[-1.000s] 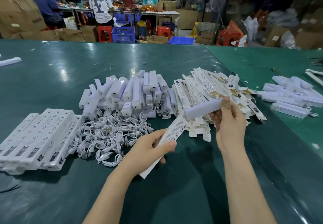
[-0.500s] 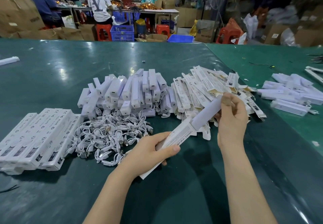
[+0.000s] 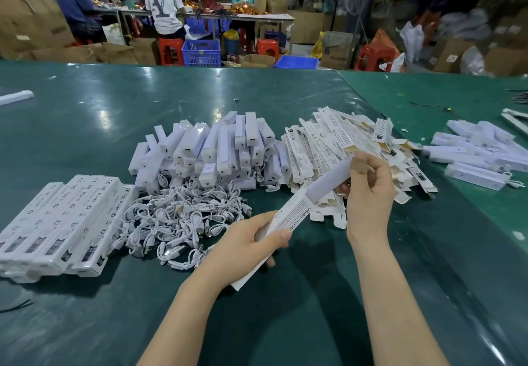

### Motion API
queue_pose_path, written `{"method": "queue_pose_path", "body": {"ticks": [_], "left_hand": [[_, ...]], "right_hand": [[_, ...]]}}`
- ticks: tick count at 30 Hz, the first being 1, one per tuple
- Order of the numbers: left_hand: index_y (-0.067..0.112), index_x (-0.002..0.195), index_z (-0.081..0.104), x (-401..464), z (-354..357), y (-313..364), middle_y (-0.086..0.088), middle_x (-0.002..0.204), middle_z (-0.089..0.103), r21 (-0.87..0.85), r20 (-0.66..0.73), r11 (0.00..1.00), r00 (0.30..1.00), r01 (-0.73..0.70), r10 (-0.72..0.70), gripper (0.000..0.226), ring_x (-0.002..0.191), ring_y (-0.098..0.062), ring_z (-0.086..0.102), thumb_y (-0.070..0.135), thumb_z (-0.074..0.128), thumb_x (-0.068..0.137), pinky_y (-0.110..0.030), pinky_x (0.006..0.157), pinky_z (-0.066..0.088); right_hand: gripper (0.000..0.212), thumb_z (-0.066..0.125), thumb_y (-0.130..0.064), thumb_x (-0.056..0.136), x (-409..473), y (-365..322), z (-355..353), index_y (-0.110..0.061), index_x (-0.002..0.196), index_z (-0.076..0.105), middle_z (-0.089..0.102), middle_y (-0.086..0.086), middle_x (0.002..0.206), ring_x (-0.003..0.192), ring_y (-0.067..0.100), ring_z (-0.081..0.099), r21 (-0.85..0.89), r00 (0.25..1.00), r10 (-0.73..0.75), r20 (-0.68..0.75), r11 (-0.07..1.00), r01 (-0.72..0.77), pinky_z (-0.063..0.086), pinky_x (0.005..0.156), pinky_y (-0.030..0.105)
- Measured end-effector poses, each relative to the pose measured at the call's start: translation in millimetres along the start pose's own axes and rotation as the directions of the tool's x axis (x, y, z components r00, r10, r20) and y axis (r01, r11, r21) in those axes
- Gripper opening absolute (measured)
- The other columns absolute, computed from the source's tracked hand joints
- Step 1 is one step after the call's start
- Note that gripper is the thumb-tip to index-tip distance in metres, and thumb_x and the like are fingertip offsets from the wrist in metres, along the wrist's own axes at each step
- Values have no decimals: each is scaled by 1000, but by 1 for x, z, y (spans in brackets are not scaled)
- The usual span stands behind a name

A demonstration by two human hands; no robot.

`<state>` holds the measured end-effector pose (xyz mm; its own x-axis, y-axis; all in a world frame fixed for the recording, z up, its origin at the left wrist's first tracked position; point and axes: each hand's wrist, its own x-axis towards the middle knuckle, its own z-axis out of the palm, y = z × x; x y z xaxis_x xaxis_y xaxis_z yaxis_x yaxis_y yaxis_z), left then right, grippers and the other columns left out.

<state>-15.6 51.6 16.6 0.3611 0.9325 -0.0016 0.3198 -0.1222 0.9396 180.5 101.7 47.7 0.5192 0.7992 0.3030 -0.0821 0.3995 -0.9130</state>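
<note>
Your left hand (image 3: 245, 247) clasps the long white cardboard carton (image 3: 290, 216); your right hand (image 3: 368, 194) fingers pinch a white plastic bar (image 3: 328, 181), half in. Finished cartons (image 3: 65, 223) at nine o'clock, loose bars (image 3: 211, 148) at twelve.

I can't see the lower end of the slim white plastic bar (image 3: 328, 183): the long white printed cardboard box (image 3: 291, 215) hides it. Far left of that box, the row of packed white cartons (image 3: 57, 223) is cut off by the view's edge.

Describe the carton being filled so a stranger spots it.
On the green table, look just before the heap of flat white cartons. The long narrow white printed carton is the only one lifted, held by the left hand, a white bar sticking from its end.
</note>
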Motion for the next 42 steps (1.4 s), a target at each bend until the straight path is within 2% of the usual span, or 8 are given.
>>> {"method": "queue_pose_path", "body": {"ticks": [7,12,22,27,30,35,38,42], "left_hand": [[48,125,56,1,4,-1,12,97,74,-24,11,1000,1000,-10,10,27,67,-11,69,40,54,99,-15,70,47],[52,124,54,2,4,-2,12,97,71,-63,-111,998,994,-21,13,26,68,-14,71,43,51,100,-20,69,50],[60,142,27,1,8,6,6,100,69,-330,-186,943,982,-47,-16,62,69,-25,72,34,60,96,-27,60,56],[41,140,39,1,1,12,-3,92,73,-442,-214,897,974,-24,-80,51,56,-27,65,26,62,96,-30,51,52],[27,124,54,-1,-2,17,-8,91,74,-527,-139,850,988,-15,-69,38,53,-23,63,31,61,87,-27,48,50],[4,109,55,4,-6,21,-7,72,69,-635,-93,772,989,31,-116,26,49,-18,61,16,56,87,-23,46,48],[4,107,53,2,-10,18,-3,65,62,-754,-98,657,987,9,-126,31,44,-16,55,24,59,84,-21,43,45],[8,107,57,0,-12,16,-5,71,59,-799,-132,599,986,-47,-98,36,45,-15,51,29,64,79,-20,43,44]], "right_hand": [[26,53,-22,99,-3,1,1,-37,82,67,63,-1,91,77,5,58,-127,982,128,136,986,-111,51,67,24],[32,50,-45,95,-17,12,11,-27,81,73,51,-9,119,115,8,28,-584,912,-7,411,766,269,28,104,32],[21,62,-26,92,-29,9,24,-44,81,65,58,-18,108,119,17,45,-394,847,105,521,910,130,40,96,33],[20,52,-29,99,-34,16,30,-41,87,62,62,-32,93,100,-8,54,-340,849,126,513,938,66,38,81,7],[20,51,-24,99,-37,23,30,-37,86,60,66,-16,87,89,7,62,-408,877,201,436,913,-7,45,76,17],[41,38,-26,76,-59,32,42,-6,102,64,60,21,106,103,37,53,-584,668,203,716,698,413,44,87,47],[45,27,-38,73,-73,38,50,-32,110,52,48,0,118,113,22,33,-577,594,208,777,613,540,29,85,37],[42,42,-29,87,-76,42,54,-33,129,47,37,-9,127,121,18,21,-601,570,230,789,482,638,23,101,38]]}}
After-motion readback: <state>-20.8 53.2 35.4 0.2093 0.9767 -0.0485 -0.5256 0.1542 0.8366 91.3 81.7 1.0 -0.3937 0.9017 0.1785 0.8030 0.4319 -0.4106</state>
